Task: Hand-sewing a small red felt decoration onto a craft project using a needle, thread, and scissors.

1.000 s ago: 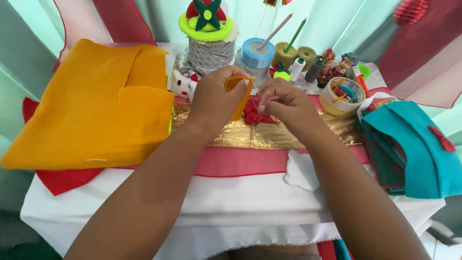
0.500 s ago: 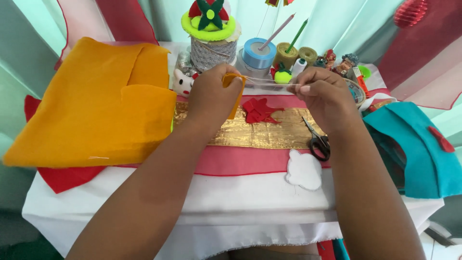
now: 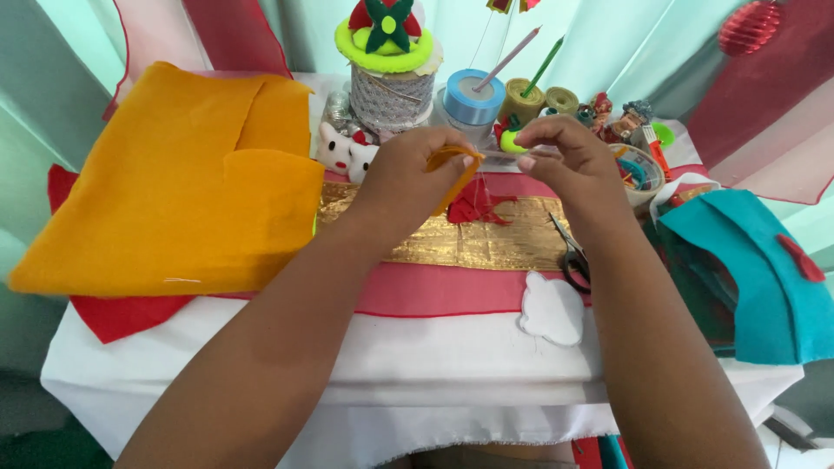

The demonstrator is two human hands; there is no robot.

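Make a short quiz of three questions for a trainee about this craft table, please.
1. True or false: the left hand holds a small orange felt piece.
2. What lies on the gold strip below the two hands? A) a red felt shape B) a blue ribbon roll C) a pencil
3. Which tool lies beside the right forearm, above the white felt cutout?

Key
1. True.
2. A, the red felt shape.
3. The scissors. The right hand does not touch them.

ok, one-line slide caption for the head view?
Left hand pinches a small orange felt piece; right hand pulls thread taut above the gold strip.
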